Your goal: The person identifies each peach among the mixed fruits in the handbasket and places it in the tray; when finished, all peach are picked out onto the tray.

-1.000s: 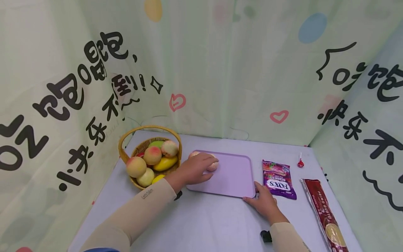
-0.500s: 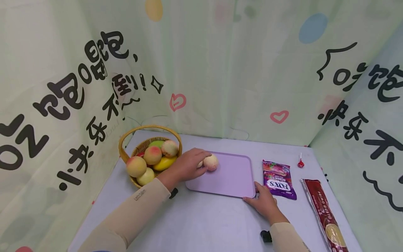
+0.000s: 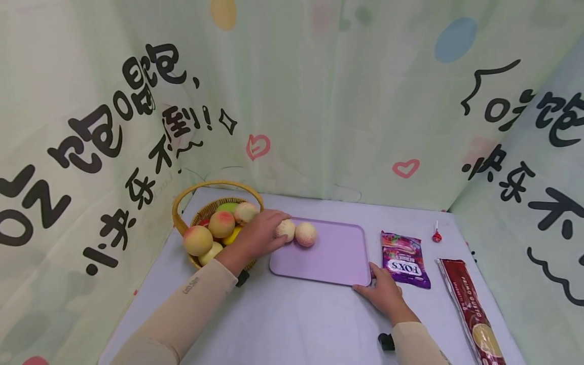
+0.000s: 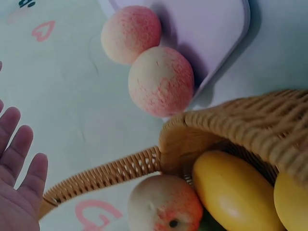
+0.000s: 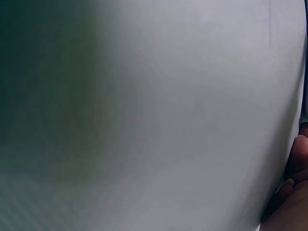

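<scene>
Two pale pink peaches, a left one (image 3: 285,230) and a right one (image 3: 305,234), sit side by side at the left end of a lilac tray (image 3: 337,253). My left hand (image 3: 261,234) is just left of them, between the tray and a wicker fruit basket (image 3: 178,223). In the left wrist view its fingers (image 4: 20,144) are spread and hold nothing, apart from both peaches (image 4: 161,82). At the tray's near right corner my right hand (image 3: 383,294) holds the rim between thumb and fingers. The right wrist view is mostly blurred, with a few fingers (image 5: 301,154) at its edge.
The basket holds peaches (image 3: 197,241), a yellow mango-like fruit (image 4: 236,192) and a green fruit (image 3: 226,207). Right of the tray lie a purple Fox's candy bag (image 3: 405,261), a red lollipop (image 3: 436,236) and a long red spaghetti packet (image 3: 472,309). Printed curtains (image 3: 319,126) enclose the table.
My left hand has let go of the peaches on the tray and drawn back left toward the basket, uncovering both. The right hand and tray have stayed put.
</scene>
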### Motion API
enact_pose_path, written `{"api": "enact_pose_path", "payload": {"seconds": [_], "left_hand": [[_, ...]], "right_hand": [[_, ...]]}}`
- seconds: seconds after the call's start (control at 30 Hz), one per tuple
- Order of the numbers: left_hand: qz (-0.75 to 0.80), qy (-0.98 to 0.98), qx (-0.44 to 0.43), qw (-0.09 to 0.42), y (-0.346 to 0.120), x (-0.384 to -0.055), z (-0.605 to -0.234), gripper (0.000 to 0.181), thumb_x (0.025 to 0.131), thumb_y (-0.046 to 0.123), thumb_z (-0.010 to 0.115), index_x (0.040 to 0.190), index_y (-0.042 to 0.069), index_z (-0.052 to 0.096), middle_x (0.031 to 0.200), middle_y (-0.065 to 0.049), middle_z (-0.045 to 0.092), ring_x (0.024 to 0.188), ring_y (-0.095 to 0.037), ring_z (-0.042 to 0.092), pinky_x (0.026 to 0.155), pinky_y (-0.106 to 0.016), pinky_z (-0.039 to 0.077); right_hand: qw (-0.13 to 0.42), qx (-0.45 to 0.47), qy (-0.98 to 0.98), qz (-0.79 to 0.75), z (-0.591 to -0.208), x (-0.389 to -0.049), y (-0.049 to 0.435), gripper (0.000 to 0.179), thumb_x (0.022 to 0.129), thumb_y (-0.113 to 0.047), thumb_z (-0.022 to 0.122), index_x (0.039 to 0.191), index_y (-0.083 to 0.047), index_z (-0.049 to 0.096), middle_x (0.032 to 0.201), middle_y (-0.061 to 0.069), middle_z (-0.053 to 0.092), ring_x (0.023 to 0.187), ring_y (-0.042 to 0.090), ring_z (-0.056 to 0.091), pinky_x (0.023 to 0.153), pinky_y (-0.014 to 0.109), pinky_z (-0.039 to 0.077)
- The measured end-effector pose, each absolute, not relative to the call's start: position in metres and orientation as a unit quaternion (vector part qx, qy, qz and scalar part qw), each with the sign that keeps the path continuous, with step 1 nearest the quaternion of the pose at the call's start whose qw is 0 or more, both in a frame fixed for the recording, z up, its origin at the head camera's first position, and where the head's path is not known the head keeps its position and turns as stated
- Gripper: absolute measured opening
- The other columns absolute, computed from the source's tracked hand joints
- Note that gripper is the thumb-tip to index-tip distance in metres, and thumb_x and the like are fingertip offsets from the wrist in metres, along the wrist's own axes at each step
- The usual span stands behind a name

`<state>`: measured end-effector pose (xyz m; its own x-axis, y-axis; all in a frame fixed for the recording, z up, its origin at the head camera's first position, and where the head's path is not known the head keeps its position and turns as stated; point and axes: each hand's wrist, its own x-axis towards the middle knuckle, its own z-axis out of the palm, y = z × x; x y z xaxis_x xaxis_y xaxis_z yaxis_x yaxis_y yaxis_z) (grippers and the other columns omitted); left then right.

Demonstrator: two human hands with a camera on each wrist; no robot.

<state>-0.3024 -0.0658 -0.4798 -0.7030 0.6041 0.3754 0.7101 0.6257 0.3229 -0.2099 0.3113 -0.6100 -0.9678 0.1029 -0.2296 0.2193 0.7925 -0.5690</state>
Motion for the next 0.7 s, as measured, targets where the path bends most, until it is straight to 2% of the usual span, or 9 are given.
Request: {"api": "enact_pose_path", "payload": {"seconds": [0.17,0.47,0.7], "left_hand": [[-0.239,-0.899,-0.35,0.111,-0.075,-0.305,-0.48,0.044,0.093,0.024,0.075,0.133,0.01,0.064,0.131,-0.005,0.066,0.127,-0.024,0.058,0.11,-0.04,0.047],[-0.231,-0.901,-0.335,0.148,-0.086,-0.309,-0.484,0.04,0.095,0.028,0.073,0.13,0.011,0.065,0.127,-0.004,0.068,0.124,-0.024,0.06,0.106,-0.04,0.05],[-0.229,-0.912,-0.312,0.133,-0.095,-0.31,-0.486,0.04,0.095,0.029,0.072,0.131,0.013,0.064,0.129,-0.003,0.067,0.127,-0.024,0.058,0.107,-0.042,0.05]], "right_hand": [[0.098,0.088,0.941,-0.313,-0.608,-0.21,0.312,0.111,0.081,-0.062,0.079,0.159,0.0,0.03,0.143,0.025,0.05,0.129,0.043,0.05,0.102,0.073,0.032],[0.098,0.089,0.941,-0.313,-0.609,-0.21,0.312,0.111,0.081,-0.062,0.079,0.159,0.0,0.03,0.144,0.025,0.05,0.13,0.044,0.048,0.102,0.073,0.032],[0.102,0.092,0.939,-0.316,-0.611,-0.21,0.312,0.112,0.08,-0.064,0.078,0.159,-0.001,0.029,0.145,0.025,0.049,0.132,0.045,0.047,0.103,0.074,0.031]]}}
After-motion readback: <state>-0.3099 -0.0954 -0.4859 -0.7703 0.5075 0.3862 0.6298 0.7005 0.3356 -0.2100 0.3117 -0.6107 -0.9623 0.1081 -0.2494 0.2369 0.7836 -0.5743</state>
